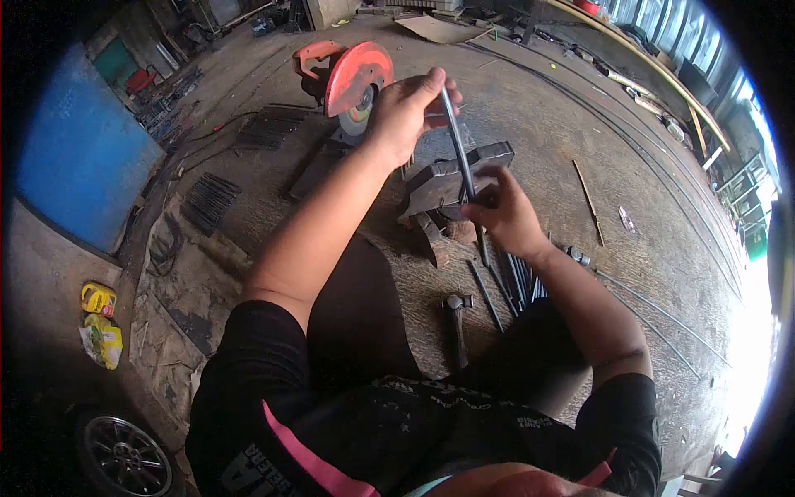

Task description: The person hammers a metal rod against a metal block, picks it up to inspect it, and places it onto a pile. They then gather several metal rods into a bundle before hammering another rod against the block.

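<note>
My left hand (407,112) is closed around the upper end of a dark metal rod (457,137), its thumb on top. Lower down, the fingers of my right hand (509,217) curl round the same rod, which slants across in front of a steel anvil block (447,178). The anvil rests on a wooden stump (460,230), partly hidden by my right hand. Just beyond my left hand stands a red cut-off saw (358,81) with its disc showing. Below the rod's lower end, several loose rods (515,277) lie beside my leg.
A hammer (457,323) lies between my legs. Another hammer head (577,255) shows by my right forearm. Bundles of short rods (209,201) lie at left, near a blue panel (79,153). Long bars (613,116) stretch across the right floor. A wheel (126,455) is at lower left.
</note>
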The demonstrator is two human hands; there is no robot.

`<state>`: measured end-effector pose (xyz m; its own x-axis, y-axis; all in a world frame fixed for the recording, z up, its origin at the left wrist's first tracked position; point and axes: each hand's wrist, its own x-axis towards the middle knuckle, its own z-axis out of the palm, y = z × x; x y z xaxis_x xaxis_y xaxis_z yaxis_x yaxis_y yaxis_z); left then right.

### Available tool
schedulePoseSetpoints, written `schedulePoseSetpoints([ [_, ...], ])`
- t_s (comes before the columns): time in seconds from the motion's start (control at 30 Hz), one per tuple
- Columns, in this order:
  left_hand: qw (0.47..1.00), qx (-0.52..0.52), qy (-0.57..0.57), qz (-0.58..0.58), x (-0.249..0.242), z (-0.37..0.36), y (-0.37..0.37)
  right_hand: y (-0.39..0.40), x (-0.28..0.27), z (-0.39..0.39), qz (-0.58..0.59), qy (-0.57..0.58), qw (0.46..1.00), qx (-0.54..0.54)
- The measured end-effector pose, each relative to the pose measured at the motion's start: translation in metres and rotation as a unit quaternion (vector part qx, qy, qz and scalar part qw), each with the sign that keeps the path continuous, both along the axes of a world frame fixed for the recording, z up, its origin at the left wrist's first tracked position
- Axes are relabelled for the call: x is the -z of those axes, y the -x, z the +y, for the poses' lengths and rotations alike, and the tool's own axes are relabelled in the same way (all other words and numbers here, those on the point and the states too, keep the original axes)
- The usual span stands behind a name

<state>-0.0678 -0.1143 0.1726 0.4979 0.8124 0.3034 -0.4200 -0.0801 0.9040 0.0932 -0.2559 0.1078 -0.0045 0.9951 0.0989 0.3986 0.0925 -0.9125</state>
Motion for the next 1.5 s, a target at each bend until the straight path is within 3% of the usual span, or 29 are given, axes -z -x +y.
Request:
schedulePoseSetpoints([
  [0.03, 0.999, -0.013, 0.029, 0.007, 0.002, 0.006, 0.003, -0.002, 0.000, -0.001, 0.123, -0.009, 0.992, -0.032],
  [0.07, 0.998, -0.025, 0.059, 0.013, 0.005, 0.014, 0.006, -0.005, -0.002, -0.001, 0.124, -0.007, 0.992, -0.031],
  [0.17, 0.988, 0.004, 0.154, 0.009, 0.034, 0.058, 0.013, -0.020, -0.014, 0.004, 0.371, 0.068, 0.913, -0.158],
  [0.2, 0.983, 0.026, 0.181, 0.016, 0.048, 0.072, 0.016, -0.025, -0.017, 0.006, 0.373, 0.066, 0.913, -0.152],
  [0.27, 0.978, 0.076, 0.193, 0.027, 0.067, 0.087, 0.022, -0.034, -0.024, 0.008, 0.508, 0.037, 0.823, -0.251],
  [0.3, 0.974, 0.104, 0.147, 0.139, 0.068, 0.082, 0.024, -0.032, -0.025, 0.007, 0.529, 0.013, 0.812, -0.245],
  [0.33, 0.955, 0.130, 0.097, 0.249, 0.070, 0.078, 0.023, -0.031, -0.029, 0.007, 0.529, 0.008, 0.813, -0.242],
  [0.4, 0.928, 0.120, 0.061, 0.346, 0.073, 0.057, 0.007, -0.031, -0.039, 0.005, 0.475, 0.030, 0.873, -0.110],
  [0.43, 0.943, 0.124, -0.052, 0.306, 0.071, 0.035, -0.009, -0.038, -0.018, 0.019, 0.308, 0.004, 0.950, -0.048],
  [0.47, 0.965, 0.122, -0.041, 0.228, 0.063, 0.022, -0.018, -0.038, -0.015, 0.020, 0.310, 0.004, 0.949, -0.048],
  [0.53, 0.986, 0.121, -0.042, 0.103, 0.043, -0.001, -0.031, -0.033, -0.009, 0.024, 0.188, 0.018, 0.982, -0.005],
  [0.67, 0.992, 0.089, -0.076, 0.037, 0.020, -0.023, -0.038, -0.023, -0.007, 0.020, 0.094, 0.053, 0.994, -0.005],
  [0.7, 0.993, 0.096, -0.066, 0.034, 0.019, -0.023, -0.036, -0.022, -0.004, 0.021, 0.143, 0.096, 0.985, -0.010],
  [0.83, 0.996, 0.077, -0.051, 0.017, 0.014, -0.023, -0.033, -0.020, -0.002, 0.018, 0.126, 0.122, 0.983, -0.054],
  [0.9, 0.997, 0.049, -0.056, 0.022, 0.010, -0.022, -0.030, -0.014, 0.000, 0.013, 0.074, -0.031, 0.991, -0.110],
  [1.0, 0.997, 0.000, -0.073, 0.018, 0.009, -0.019, -0.025, -0.014, 0.012, 0.017, 0.060, 0.041, 0.984, -0.160],
  [1.03, 0.996, -0.006, -0.088, 0.026, 0.008, -0.017, -0.023, -0.009, 0.022, 0.020, 0.112, 0.036, 0.983, -0.142],
  [1.1, 0.994, -0.010, -0.104, 0.032, 0.006, -0.014, -0.019, -0.009, 0.026, 0.021, 0.108, 0.027, 0.983, -0.143],
  [1.3, 0.991, 0.112, -0.049, -0.048, 0.002, 0.000, -0.005, -0.006, 0.019, 0.016, 0.053, 0.026, 0.988, -0.141],
  [1.5, 0.989, 0.121, -0.055, -0.059, 0.007, 0.004, -0.002, -0.005, 0.022, 0.015, 0.086, 0.011, 0.988, -0.131],
])
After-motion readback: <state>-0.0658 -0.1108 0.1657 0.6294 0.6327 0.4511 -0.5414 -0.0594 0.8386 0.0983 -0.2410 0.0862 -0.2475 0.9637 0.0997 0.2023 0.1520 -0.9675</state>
